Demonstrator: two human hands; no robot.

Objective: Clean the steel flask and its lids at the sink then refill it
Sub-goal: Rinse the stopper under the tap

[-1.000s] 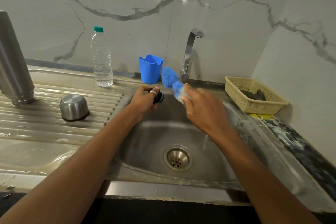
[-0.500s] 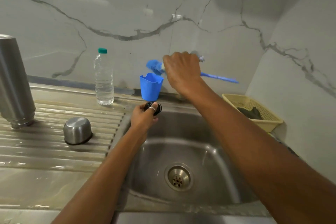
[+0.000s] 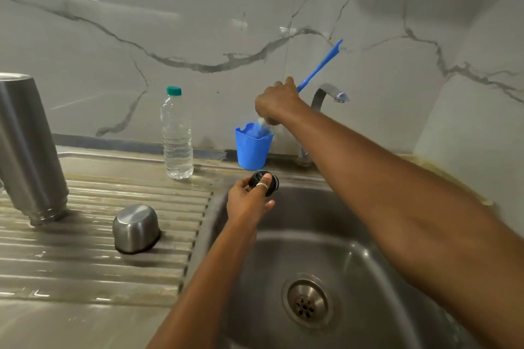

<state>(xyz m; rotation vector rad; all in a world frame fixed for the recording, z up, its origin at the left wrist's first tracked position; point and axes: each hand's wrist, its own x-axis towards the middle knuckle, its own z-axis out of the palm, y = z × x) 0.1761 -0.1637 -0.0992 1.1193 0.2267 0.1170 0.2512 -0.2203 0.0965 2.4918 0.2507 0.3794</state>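
Observation:
The steel flask (image 3: 27,147) stands upside down at the far left of the ribbed drainboard. Its steel cup lid (image 3: 135,228) sits inverted on the drainboard nearer the basin. My left hand (image 3: 249,201) holds the black inner stopper lid (image 3: 265,182) over the sink's back-left corner. My right hand (image 3: 279,103) grips a blue bottle brush (image 3: 319,66); the handle points up and right, and the brush head is down inside the blue cup (image 3: 252,147) behind the sink.
A clear plastic water bottle (image 3: 176,136) with a green cap stands at the back of the drainboard. The curved tap (image 3: 326,96) rises behind my right forearm. The steel sink basin (image 3: 368,277) has its drain (image 3: 307,302) at the bottom.
My right hand carried the brush from beside the stopper lid up and back, then tipped its head down into the blue cup. The left hand keeps hold of the stopper.

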